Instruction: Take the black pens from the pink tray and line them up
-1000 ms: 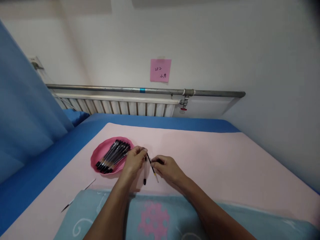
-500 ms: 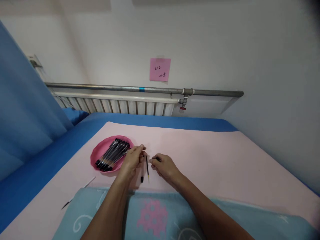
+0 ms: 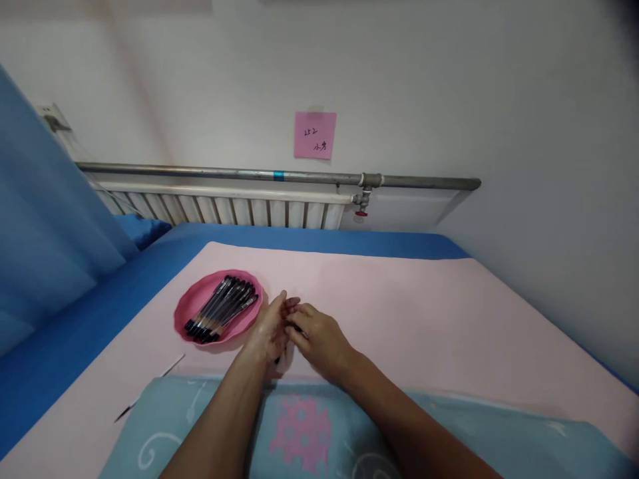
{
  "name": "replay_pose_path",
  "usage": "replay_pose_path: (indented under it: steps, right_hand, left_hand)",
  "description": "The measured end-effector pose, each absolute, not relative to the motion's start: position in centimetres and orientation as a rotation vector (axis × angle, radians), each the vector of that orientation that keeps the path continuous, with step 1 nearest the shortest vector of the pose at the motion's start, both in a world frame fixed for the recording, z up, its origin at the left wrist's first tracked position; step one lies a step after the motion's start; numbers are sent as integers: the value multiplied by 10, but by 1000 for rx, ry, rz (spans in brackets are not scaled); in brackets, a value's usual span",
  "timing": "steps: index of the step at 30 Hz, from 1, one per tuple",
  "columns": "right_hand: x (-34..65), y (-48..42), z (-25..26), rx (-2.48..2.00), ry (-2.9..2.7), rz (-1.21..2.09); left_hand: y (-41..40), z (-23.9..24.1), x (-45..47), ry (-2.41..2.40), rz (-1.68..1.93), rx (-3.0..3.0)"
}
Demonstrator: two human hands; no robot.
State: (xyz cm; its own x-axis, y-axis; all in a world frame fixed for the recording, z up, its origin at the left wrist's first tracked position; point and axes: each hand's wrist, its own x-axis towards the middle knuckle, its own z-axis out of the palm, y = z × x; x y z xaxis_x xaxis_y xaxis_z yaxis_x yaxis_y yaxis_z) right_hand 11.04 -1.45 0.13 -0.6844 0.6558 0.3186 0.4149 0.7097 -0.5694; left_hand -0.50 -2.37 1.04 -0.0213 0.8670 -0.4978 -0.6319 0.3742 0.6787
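Note:
My left hand (image 3: 275,329) is closed around a pen barrel, whose black end (image 3: 277,360) sticks out below the palm. Close against it on the right is my right hand (image 3: 319,338), its fingers pinched on a small black pen part (image 3: 298,328). The fingertips of both hands meet, so most of the barrel and the thin refill are hidden. To the left of my hands stands a pink oval basket (image 3: 180,309) holding several black pens (image 3: 219,309) laid side by side.
A slim white stick with a dark tip (image 3: 173,364) lies at the left, partly beside the teal patterned cloth (image 3: 210,392). Pink sheet (image 3: 399,313) covers the blue surface (image 3: 309,239). Behind are a radiator (image 3: 279,211), a pipe (image 3: 200,171) and a blue curtain (image 3: 44,233).
My right hand has moved left with the black pen part, up against my left hand. The refill that showed between the hands is now mostly covered. The view has shifted slightly.

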Motion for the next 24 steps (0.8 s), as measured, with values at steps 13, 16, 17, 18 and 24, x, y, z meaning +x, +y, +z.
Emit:
replay_pose_path:
  steps: [13, 16, 17, 18, 24]
  right_hand:
    - [153, 20, 6, -1429, -2298, 852]
    - [158, 13, 10, -1438, -2426, 974]
    - [157, 10, 12, -1427, -2487, 1008]
    - [155, 5, 14, -1413, -2550, 1028]
    - [134, -13, 16, -1311, -2702, 808]
  left_hand:
    - [-33, 9, -26, 2011, 643, 1454]
    - [-35, 11, -23, 2143, 392, 1559]
    - [-36, 12, -22, 2158, 326, 1591]
    - [-36, 12, -21, 2164, 270, 1622]
    - [-34, 12, -19, 2167, 70, 1709]
